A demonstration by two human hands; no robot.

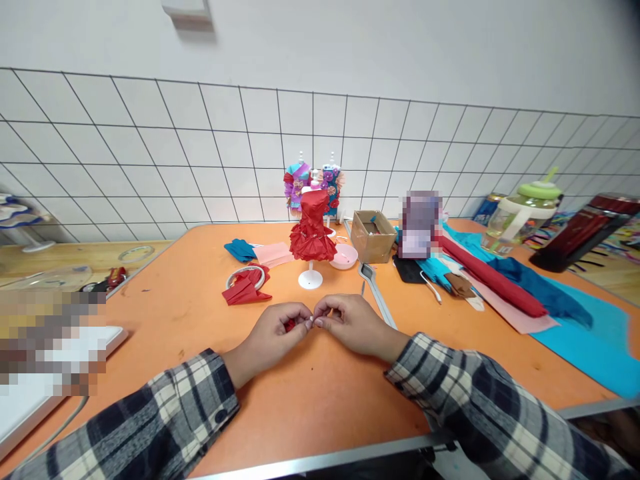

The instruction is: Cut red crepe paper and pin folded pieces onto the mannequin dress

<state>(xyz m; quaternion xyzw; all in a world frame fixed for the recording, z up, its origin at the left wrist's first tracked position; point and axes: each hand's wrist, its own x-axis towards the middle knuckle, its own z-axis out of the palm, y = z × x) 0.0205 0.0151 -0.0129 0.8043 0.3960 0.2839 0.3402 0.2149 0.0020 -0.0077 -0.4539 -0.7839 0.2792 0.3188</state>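
Both my hands meet above the orange table, fingertips almost touching. My left hand (280, 330) is closed in a pinch, and a bit of red crepe paper (290, 325) shows between its thumb and fingers. My right hand (350, 323) is also pinched, its tips at a tiny whitish spot against the left fingertips; what it holds is too small to make out. Just beyond stands a small dress form (311, 279) on a white base, wearing a ruffled red paper dress (313, 230). Left of it lie folded red paper (243, 293) and a roll of tape (229, 280).
Behind are two decorated dress forms (299, 187), a pink dish (345, 257) and a cardboard box (373, 240). Scissors (368, 272) lie near a phone (420, 223). Rolled red paper (493, 277), blue sheets (590, 327), a green-lidded bottle (520, 217) and a dark red flask (585, 233) occupy the right.
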